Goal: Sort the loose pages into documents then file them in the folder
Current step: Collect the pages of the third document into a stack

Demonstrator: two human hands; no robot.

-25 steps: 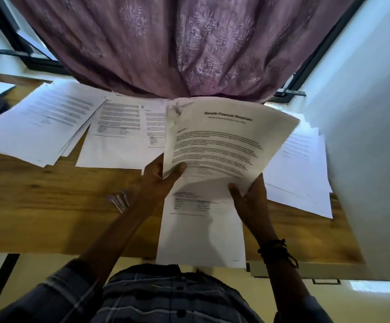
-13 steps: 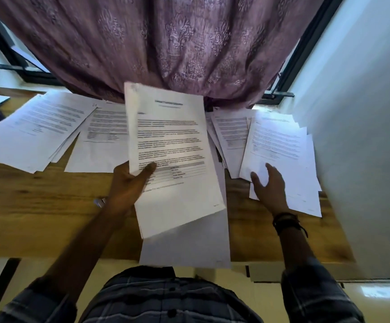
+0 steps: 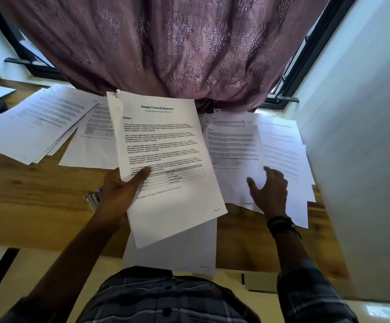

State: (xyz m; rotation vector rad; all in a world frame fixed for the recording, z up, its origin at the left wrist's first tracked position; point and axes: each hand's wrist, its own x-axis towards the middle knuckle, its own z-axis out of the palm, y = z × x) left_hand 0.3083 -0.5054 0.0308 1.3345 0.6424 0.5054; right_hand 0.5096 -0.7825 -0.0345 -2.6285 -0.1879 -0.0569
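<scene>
Pinching stapled document in left hand, right hand spread on pages

You're at what looks like a home study desk.
Wooden desktop, patterned mauve curtain over the window, printed pages spread out.

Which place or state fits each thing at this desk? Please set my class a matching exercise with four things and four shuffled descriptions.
Things:
1. Sample Financial Statement page
2. right hand
3. curtain
4. black wristband

Descriptions:
A. hangs behind the desk
B. worn on the right wrist
C. pinched by the left hand
D. spread open on the right-side pile of pages

Pairs: 1-C, 2-D, 3-A, 4-B
</scene>
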